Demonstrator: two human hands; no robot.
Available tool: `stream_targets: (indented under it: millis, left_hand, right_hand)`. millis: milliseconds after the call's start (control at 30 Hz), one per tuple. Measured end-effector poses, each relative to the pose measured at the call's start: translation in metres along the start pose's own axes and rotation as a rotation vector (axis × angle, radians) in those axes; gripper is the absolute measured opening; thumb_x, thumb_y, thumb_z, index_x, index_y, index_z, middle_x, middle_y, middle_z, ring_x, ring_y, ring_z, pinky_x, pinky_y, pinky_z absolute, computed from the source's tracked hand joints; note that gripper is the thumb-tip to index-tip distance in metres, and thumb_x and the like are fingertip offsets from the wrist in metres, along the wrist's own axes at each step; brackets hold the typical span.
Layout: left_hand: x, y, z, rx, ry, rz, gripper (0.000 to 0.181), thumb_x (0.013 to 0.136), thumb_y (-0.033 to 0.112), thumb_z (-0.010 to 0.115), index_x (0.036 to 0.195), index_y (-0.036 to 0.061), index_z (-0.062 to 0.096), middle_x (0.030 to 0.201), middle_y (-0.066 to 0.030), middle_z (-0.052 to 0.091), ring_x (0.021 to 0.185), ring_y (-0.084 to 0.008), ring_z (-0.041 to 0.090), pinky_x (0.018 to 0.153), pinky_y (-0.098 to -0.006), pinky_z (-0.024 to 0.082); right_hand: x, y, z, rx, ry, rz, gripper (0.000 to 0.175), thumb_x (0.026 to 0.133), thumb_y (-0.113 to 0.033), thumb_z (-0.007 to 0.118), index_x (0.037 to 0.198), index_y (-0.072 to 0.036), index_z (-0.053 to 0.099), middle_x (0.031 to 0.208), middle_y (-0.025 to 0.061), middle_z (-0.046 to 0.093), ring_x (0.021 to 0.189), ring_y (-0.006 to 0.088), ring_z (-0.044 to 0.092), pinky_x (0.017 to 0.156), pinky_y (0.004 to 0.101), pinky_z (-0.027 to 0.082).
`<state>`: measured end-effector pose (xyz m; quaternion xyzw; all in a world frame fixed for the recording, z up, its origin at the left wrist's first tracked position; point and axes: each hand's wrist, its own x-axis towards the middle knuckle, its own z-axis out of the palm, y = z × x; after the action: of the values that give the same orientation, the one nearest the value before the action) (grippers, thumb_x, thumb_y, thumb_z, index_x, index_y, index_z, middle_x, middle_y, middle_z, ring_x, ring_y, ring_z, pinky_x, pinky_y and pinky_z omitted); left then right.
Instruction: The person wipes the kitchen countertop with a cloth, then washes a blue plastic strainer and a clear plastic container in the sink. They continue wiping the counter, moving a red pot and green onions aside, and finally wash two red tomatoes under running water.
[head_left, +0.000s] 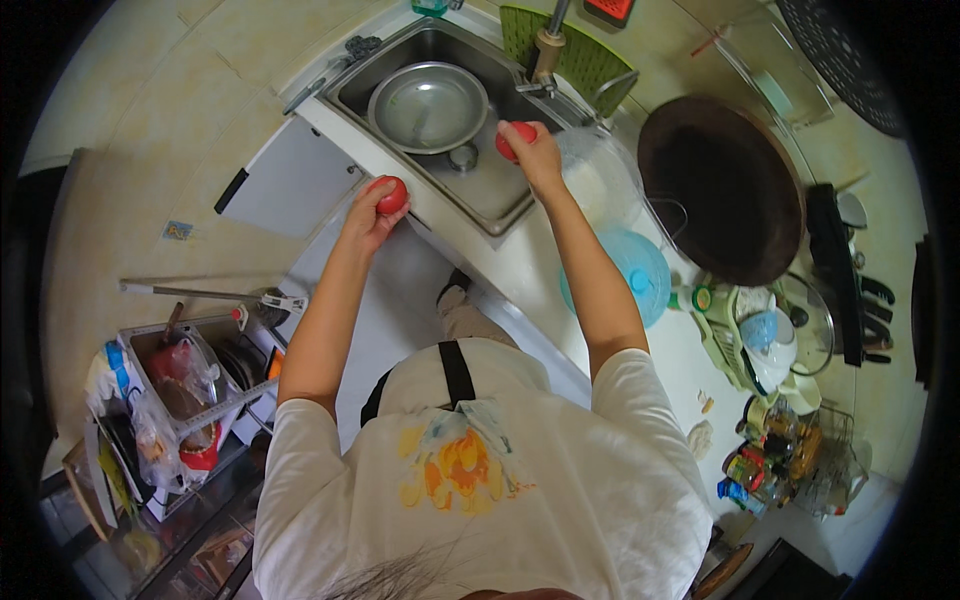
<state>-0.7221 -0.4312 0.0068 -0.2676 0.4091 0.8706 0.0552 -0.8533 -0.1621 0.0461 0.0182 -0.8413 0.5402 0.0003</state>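
Note:
My left hand (369, 221) is shut on a red tomato (391, 196), just outside the sink's front edge and above the open floor. In my right hand (543, 159) is a second red tomato (513, 142), held over the right part of the stainless steel sink (491, 191). A round metal basin (386, 112) sits in the sink, with a little liquid and small green bits in it. The drain (463, 157) shows beside the basin. Behind my right hand rises the faucet (546, 56).
A white panel (296, 169) with a black edge piece juts out left of the counter. Right of the sink are a clear plastic container (600, 169), a blue plastic lid (652, 262), a large dark wok (720, 187) and a dish rack (716, 330). A loaded cart (161, 427) stands at left.

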Motion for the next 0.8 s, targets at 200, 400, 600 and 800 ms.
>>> stream_targets:
  millis: [200, 400, 600, 800]
  left_hand:
    - [0.075, 0.042, 0.025, 0.056, 0.043, -0.024, 0.037, 0.083, 0.025, 0.068, 0.112, 0.0117, 0.048, 0.106, -0.0107, 0.057, 0.091, -0.0247, 0.061, 0.07, -0.0371, 0.056]
    - [0.172, 0.073, 0.072, 0.03, 0.057, -0.116, 0.034, 0.087, 0.034, 0.063, 0.109, 0.0118, 0.05, 0.106, -0.012, 0.058, 0.091, -0.0263, 0.061, 0.071, -0.0393, 0.055]
    - [0.243, 0.085, 0.122, -0.057, -0.003, -0.177, 0.034, 0.087, 0.028, 0.063, 0.111, 0.0075, 0.05, 0.113, -0.017, 0.055, 0.098, -0.0343, 0.059, 0.079, -0.0447, 0.053]
    - [0.302, 0.09, 0.15, -0.012, -0.073, -0.223, 0.041, 0.083, 0.023, 0.068, 0.114, 0.0066, 0.045, 0.111, -0.0163, 0.054, 0.101, -0.0342, 0.057, 0.082, -0.0442, 0.053]
  right_hand:
    - [0.115, 0.022, 0.034, -0.161, 0.206, -0.031, 0.051, 0.078, -0.052, 0.063, 0.106, -0.01, 0.062, 0.101, 0.02, 0.064, 0.093, 0.037, 0.061, 0.082, 0.0427, 0.047]
    - [0.198, 0.061, 0.068, 0.425, 0.017, 0.219, 0.043, 0.08, -0.04, 0.069, 0.107, -0.006, 0.062, 0.096, 0.0133, 0.062, 0.088, 0.0218, 0.062, 0.062, 0.0325, 0.053]
    - [0.221, 0.086, 0.061, 0.52, -0.046, 0.225, 0.043, 0.081, -0.034, 0.071, 0.111, -0.006, 0.059, 0.104, 0.0104, 0.059, 0.091, 0.0193, 0.06, 0.071, 0.031, 0.051]
    - [0.22, 0.13, 0.059, 0.115, -0.111, 0.101, 0.049, 0.077, -0.039, 0.073, 0.113, -0.009, 0.06, 0.106, 0.0138, 0.063, 0.097, 0.0249, 0.06, 0.087, 0.0344, 0.047]
